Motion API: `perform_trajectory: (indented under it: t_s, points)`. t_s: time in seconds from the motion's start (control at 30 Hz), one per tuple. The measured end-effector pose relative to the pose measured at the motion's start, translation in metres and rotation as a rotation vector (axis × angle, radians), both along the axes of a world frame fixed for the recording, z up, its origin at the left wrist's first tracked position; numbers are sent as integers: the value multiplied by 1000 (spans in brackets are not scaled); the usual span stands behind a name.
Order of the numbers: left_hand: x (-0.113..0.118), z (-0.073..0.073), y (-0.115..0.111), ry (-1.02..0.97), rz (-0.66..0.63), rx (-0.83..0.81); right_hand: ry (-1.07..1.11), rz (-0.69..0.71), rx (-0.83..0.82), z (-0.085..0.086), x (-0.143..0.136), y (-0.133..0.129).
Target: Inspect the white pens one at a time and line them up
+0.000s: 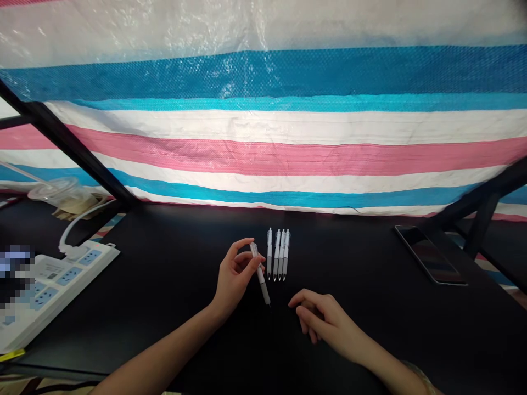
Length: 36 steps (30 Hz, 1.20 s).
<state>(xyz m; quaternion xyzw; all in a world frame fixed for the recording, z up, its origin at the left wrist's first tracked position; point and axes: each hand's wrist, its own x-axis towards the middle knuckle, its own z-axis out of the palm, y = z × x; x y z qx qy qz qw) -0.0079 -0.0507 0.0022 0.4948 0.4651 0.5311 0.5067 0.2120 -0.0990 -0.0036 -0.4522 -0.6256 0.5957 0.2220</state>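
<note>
My left hand (233, 277) is closed on a white and grey pen (264, 291), gripping its upper part between thumb and fingers. The pen's clear top points up by the index finger, and its tip slants down toward the black table. Just beyond it lie several similar pens (281, 255) side by side, tips toward me, the leftmost one slightly apart from the others. To the right, my right hand (325, 318) hovers over or rests on the table with loosely bent fingers, thumb and index apart. Nothing shows in it.
A white power strip (61, 280) with a plugged-in cable lies at the left edge of the black table (164, 263). At the right is a dark phone (430, 255). A striped plastic sheet (288, 159) hangs behind, between black frame bars (82, 142). A plastic cup (61, 189) lies far left.
</note>
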Motion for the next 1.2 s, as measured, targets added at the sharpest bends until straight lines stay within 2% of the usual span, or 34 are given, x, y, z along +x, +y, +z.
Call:
perform_trajectory:
  t_s: [0.13,0.3,0.4,0.5,0.67,0.8,0.97,1.2]
  points:
    - [-2,3,13,66,3,-4,22,-5,-15,-3,1,1]
    - [-6,6,46,257,-16,43,92,-21,-44,-5,2,2]
    - [-5,1,66,334,-55,58,112,-30,-44,-6,1,3]
    - [-3,-6,74,417,-27,-18,128,-41,-42,-9,2,6]
    - [-10,-12,57,410,-117,-50,79,-101,64,-8,6,12]
    - [-17,-12,41,416,-227,-21,-105,-209,317,-2,10,18]
    - [-14,-10,34,374,-240,-40,-218,-254,558,-4,16,26]
    - [-3,-8,23,325,-313,12,-261,-237,651,-12,18,33]
